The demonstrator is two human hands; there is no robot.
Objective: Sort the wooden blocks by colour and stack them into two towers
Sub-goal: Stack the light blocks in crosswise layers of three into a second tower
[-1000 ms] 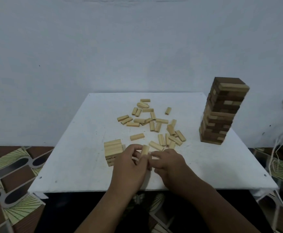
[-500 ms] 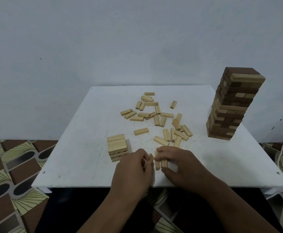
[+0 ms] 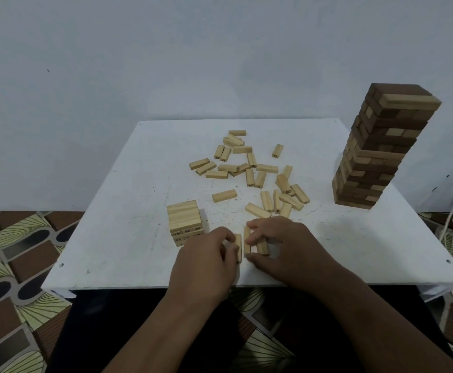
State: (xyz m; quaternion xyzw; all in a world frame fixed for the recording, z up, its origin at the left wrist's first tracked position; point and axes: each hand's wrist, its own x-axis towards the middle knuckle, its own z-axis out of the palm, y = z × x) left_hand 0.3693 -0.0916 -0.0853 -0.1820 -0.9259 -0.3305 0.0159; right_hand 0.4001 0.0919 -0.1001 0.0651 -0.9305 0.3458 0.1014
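Small dark numbers are printed on the end faces of the short light stack [image 3: 185,223] at seven o'clock on the counter [image 3: 117,232]; "29" and "44" can be made out. Numbers on the loose light blocks [image 3: 249,173] are too small to be read.

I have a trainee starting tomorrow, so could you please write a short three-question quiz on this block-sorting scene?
1. True or false: the tall tower holds only dark blocks.
2. Which hand is nearer the short light stack? A left hand B right hand
3. Fill in: the loose light blocks lie scattered on the white ____.

Key: 1 false, light blocks are mixed in. 2 A. 3 table.
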